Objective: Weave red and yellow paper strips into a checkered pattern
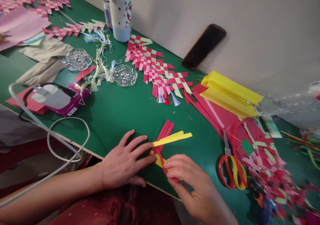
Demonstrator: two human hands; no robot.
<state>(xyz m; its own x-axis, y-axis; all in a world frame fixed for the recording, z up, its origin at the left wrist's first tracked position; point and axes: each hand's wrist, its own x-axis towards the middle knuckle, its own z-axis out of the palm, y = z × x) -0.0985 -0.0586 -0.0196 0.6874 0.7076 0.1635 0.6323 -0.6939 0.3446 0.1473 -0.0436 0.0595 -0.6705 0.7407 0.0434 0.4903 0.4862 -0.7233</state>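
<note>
On the green table lie crossed yellow paper strips and red paper strips, partly interlaced. My left hand lies flat with its fingers spread, two fingertips pressing on the left side of the crossing. With thumb and fingers my right hand pinches the lower end of a red paper strip, which bends down from the crossing. Part of the lower yellow strips is hidden under my right fingers.
Woven paper fish lie behind, beside a bead dish and tassels. Scissors and paper scraps are at right. A phone leans on the wall; a white cable loops at left.
</note>
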